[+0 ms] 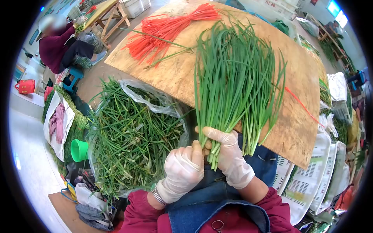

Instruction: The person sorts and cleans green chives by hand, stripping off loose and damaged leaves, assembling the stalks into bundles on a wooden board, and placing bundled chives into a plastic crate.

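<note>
- Head view, the only one; places taken from the board (175, 81).
- Bunch (229, 89): green chives, leaves spread over the middle of the board and pointing to its far side; pale cut stems gathered just past its near edge.
- Right hand (233, 157): thin white glove, closed round the bunch low on the stems, thumb laid across the front. Just off the board's near edge.
- Left hand (183, 171): gloved, fingers curled narrow, tips against the left side of those stems. Cannot tell whether it pinches any. Also off the near edge, left of the right hand.
- Loose chives (258, 128): on the board, right beside the bunch, some leaves overlapping it.
- Red strips (167, 33): fanned heap on the board's far left part.
- Single strip (301, 101): red, toward the board's right side.
- Bag (171, 110): clear plastic, left of the board, full of tangled greens (132, 143), some yellowed.
- Green cup (79, 150): farther left of the board, past the greens.
- Crates (307, 186): white, slotted, right of the board's near corner.
- Another person (54, 48): seated well left of the board, at a second table (101, 9).
</note>
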Motion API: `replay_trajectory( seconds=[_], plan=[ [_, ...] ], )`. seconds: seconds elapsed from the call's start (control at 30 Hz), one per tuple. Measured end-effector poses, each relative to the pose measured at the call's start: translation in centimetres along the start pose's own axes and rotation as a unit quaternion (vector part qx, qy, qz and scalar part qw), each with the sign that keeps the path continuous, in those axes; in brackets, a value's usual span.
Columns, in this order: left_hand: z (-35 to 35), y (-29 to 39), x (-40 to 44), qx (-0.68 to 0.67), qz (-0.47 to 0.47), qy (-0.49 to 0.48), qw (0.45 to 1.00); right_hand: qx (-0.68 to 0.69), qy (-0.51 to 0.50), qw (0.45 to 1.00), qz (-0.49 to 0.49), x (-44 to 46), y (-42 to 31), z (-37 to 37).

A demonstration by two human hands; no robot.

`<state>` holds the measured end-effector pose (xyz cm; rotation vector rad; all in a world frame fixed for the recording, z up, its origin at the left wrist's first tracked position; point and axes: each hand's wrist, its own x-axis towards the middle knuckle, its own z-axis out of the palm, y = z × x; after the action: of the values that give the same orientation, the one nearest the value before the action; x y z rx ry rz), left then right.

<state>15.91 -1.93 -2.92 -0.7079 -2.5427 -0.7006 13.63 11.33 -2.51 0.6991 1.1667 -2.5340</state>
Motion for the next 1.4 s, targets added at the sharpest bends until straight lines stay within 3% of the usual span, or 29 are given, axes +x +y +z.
replay_trajectory(
  seconds=[0.03, 0.1, 0.17, 0.3, 0.47, 0.57, 0.7, 0.83, 1.03, 1.13, 1.23, 1.37, 1.4],
  plan=[
    [0.0, -0.1, 0.0, -0.032, -0.009, 0.001, 0.999, 0.014, -0.005, 1.000, 0.006, 0.2, 0.1, -0.3],
    [-0.9, -1.0, -0.3, -0.317, -0.196, -0.087, 0.924, 0.042, -0.013, 0.999, 0.022, 0.6, 0.5, -0.9],
    [-1.4, -1.3, -0.2, -0.566, -0.412, -0.068, 0.710, 0.042, -0.041, 0.998, 0.018, 0.6, 0.4, -1.1],
    [-1.8, -1.4, 2.3, -0.504, -0.467, -0.145, 0.712, 0.052, -0.067, 0.996, 0.017, 0.9, 0.9, -1.2],
    [0.6, -1.3, 3.2, -0.559, -0.427, -0.130, 0.699, 0.070, -0.064, 0.995, 0.018, 1.1, 1.3, -1.6],
    [-0.7, -0.8, 4.1, -0.576, -0.497, -0.095, 0.643, 0.056, -0.067, 0.996, 0.006, 1.2, 1.2, -2.0],
    [-0.6, -1.2, 3.8, -0.557, -0.494, -0.055, 0.666, 0.061, -0.061, 0.996, 0.005, 1.5, 1.7, -2.3],
    [-0.1, -2.1, 3.4, -0.543, -0.487, -0.120, 0.673, 0.035, -0.077, 0.996, 0.018, 1.4, 1.2, -1.8],
    [-0.1, -1.1, 3.1, -0.539, -0.497, -0.070, 0.676, 0.046, -0.103, 0.993, 0.024, 1.3, 1.0, -1.8],
    [-0.2, -1.0, 2.8, -0.477, -0.409, -0.181, 0.757, 0.045, -0.044, 0.998, 0.009, 1.1, 1.0, -1.1],
    [-0.1, -0.9, 2.7, -0.539, -0.431, -0.154, 0.707, 0.051, -0.067, 0.996, 0.015, 1.2, 1.1, -1.7],
    [-1.5, -0.3, 2.1, -0.507, -0.491, -0.049, 0.707, 0.072, -0.060, 0.995, 0.015, 1.1, 1.1, -2.0],
    [-1.7, -0.3, 1.3, -0.505, -0.475, 0.032, 0.720, 0.075, -0.057, 0.995, 0.020, 1.0, 0.8, -1.9]
  ],
)
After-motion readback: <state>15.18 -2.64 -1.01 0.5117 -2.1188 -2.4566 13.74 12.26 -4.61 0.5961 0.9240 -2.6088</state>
